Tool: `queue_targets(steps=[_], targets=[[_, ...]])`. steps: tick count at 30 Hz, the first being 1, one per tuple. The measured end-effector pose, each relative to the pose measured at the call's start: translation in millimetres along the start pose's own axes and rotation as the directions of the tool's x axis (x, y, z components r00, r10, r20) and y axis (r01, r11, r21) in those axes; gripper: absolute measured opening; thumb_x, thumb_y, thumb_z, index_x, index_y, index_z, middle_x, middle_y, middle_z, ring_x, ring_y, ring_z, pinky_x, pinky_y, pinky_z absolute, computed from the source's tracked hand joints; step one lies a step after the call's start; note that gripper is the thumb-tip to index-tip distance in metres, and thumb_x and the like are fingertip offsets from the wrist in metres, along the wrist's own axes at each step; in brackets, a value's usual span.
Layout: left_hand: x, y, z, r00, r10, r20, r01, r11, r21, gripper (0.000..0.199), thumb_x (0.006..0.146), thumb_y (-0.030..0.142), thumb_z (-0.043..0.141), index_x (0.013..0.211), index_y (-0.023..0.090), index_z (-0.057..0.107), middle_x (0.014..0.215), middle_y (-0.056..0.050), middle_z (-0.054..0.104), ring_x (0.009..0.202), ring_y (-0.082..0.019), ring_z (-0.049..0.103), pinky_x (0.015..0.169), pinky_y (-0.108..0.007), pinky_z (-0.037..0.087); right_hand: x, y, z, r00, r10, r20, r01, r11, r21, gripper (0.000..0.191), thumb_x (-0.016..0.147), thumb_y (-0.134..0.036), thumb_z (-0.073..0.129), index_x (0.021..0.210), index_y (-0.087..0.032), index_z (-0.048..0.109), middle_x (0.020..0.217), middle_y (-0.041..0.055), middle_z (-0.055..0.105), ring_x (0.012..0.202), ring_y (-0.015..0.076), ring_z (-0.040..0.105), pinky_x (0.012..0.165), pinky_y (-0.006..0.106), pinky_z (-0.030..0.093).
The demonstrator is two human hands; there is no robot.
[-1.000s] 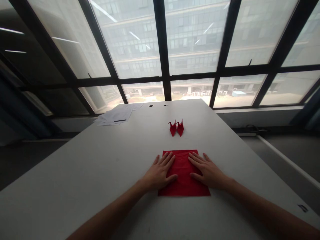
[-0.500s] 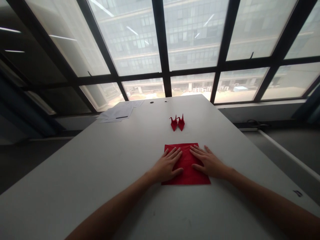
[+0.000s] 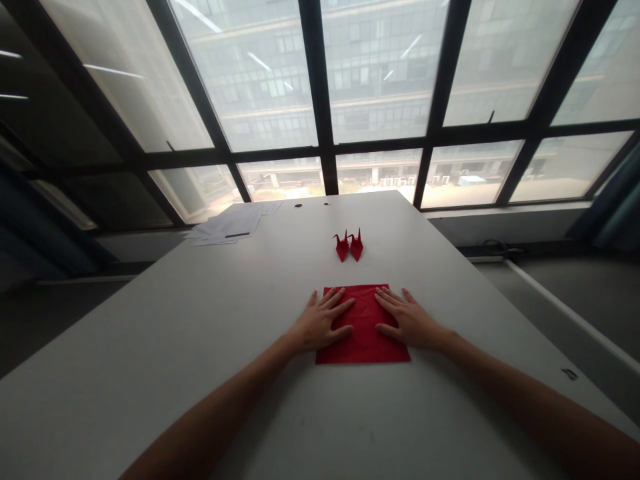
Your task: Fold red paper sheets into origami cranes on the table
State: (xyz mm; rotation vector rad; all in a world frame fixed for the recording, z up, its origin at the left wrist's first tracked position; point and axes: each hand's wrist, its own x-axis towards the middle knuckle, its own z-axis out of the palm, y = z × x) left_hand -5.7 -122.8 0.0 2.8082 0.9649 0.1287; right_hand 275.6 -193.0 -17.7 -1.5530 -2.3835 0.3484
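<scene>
A square sheet of red paper lies flat on the white table, with faint creases near its upper middle. My left hand rests on the sheet's left side, fingers spread and partly past its edge. On the right side lies my right hand, palm down with its fingers spread. The sheet's middle shows between the two hands. Beyond the sheet, a red folded paper crane stands close beside a second red paper crane.
Loose white papers with a dark pen-like strip on them lie at the table's far left. The white table reaches toward tall dark-framed windows. A small dark mark is near its right edge.
My left hand has slid outward to the left over the red paper, baring more of its middle. My right hand stays on the right side. The whole view has shifted slightly.
</scene>
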Motion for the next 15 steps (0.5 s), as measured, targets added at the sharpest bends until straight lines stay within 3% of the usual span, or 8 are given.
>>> queue_targets(steps=[5,8,11,15], targets=[[3.0,-14.4,2.9,0.988,-0.142,-0.06,0.142,0.99,-0.002,0.069,0.096,0.066,0.033,0.154,0.029,0.028,0.161,-0.008,0.022,0.15,-0.03,0.018,0.119,-0.057,0.008,0.5,0.7,0.3,1.0,-0.002,0.012,0.002,1.0,0.011,0.082,0.092,-0.065,0.043,0.156,-0.021,0.019,0.162,0.0094,0.019,0.15,0.0289,0.018,0.121,0.053,0.002],[2.2,-13.5,1.9,0.98,-0.16,-0.117,0.162,0.987,0.002,0.069,0.097,0.063,0.035,0.154,0.025,0.028,0.162,-0.01,0.021,0.15,-0.03,0.017,0.12,-0.055,0.009,0.2,0.0,-0.5,1.0,-0.001,0.015,0.0,1.0,0.014,0.083,0.092,-0.066,0.042,0.156,-0.02,0.019,0.162,0.0093,0.019,0.15,0.0284,0.018,0.121,0.053,0.001],[-1.6,-6.5,-2.0,0.981,-0.082,-0.176,0.084,0.996,0.003,0.066,0.098,0.057,0.038,0.155,0.023,0.027,0.162,-0.008,0.022,0.15,-0.026,0.017,0.122,-0.05,0.006,0.1,-1.0,-1.1,1.0,-0.002,0.015,0.002,1.0,0.018,0.083,0.092,-0.067,0.041,0.156,-0.021,0.019,0.162,0.0094,0.02,0.15,0.028,0.018,0.121,0.053,0.0],[-8.9,9.9,-1.3,0.99,0.064,-0.127,-0.068,0.997,-0.026,0.072,0.096,0.057,0.046,0.156,0.027,0.019,0.16,-0.004,0.026,0.15,-0.022,0.019,0.124,-0.045,0.006,0.3,-2.4,-0.4,1.0,-0.006,0.011,0.006,1.0,0.018,0.082,0.092,-0.067,0.041,0.156,-0.02,0.019,0.162,0.009,0.02,0.15,0.0264,0.018,0.121,0.052,-0.001]])
